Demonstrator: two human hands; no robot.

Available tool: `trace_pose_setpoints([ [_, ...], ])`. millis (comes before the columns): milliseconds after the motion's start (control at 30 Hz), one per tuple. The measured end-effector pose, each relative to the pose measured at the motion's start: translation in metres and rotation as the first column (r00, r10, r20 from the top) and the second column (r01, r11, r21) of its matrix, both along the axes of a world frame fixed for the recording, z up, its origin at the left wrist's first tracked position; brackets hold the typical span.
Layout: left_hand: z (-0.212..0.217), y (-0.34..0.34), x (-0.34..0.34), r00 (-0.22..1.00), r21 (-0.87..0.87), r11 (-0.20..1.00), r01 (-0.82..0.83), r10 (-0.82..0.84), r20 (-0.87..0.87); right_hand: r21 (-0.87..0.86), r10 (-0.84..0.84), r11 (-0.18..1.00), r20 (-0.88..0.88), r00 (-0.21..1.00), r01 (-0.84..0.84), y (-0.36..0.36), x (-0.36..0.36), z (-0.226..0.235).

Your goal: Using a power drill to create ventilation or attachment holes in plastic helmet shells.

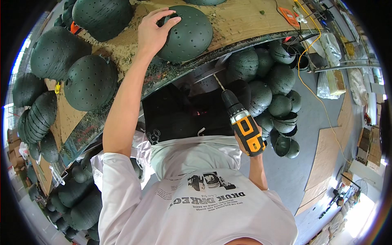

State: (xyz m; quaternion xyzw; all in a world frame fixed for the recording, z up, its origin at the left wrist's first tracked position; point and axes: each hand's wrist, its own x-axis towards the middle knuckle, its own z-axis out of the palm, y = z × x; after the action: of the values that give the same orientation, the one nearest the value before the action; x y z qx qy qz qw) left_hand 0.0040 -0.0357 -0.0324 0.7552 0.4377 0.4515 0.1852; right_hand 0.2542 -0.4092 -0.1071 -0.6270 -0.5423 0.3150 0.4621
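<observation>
My left hand (157, 30) is on a dark green plastic dome (190, 34) dotted with small holes, resting at the workbench edge. Its thumb and fingers grip the dome's upper left side, around a dark opening. In my right hand (241, 143) is a yellow and black cordless drill (248, 132), held low in front of my body, away from the dome. The drill's long bit (219, 81) points up toward the bench edge, touching nothing I can see. Most of the right hand's fingers are hidden behind the drill.
More perforated green domes, some nested in stacks (59, 53), sit on the left of the cardboard-covered bench (241, 20). Loose dome shells (261, 96) are piled on the floor at right. A yellow cable (312, 92) crosses there, near cardboard sheets (322, 155). Shavings litter the bench.
</observation>
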Motion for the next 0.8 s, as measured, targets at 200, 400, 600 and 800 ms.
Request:
trace_pose_setpoints([
  [200,0.015,0.011,-0.015,0.985,0.031,0.995,0.1,-0.094,-0.146,0.02,0.04,0.999,0.114,0.993,-0.043,0.004,0.004,0.009],
  [400,0.029,0.02,-0.02,0.936,-0.037,0.965,0.26,-0.262,-0.234,-0.003,0.059,0.998,0.329,0.942,-0.062,0.004,0.014,0.033],
  [600,0.025,0.031,-0.024,0.886,-0.11,0.925,0.363,-0.38,-0.266,0.217,0.056,0.932,0.705,0.707,-0.29,0.022,0.033,0.075],
  [800,0.008,0.039,-0.025,0.863,-0.124,0.889,0.44,-0.457,-0.216,0.002,0.116,0.993,0.251,0.961,-0.121,0.068,0.038,0.125],
])
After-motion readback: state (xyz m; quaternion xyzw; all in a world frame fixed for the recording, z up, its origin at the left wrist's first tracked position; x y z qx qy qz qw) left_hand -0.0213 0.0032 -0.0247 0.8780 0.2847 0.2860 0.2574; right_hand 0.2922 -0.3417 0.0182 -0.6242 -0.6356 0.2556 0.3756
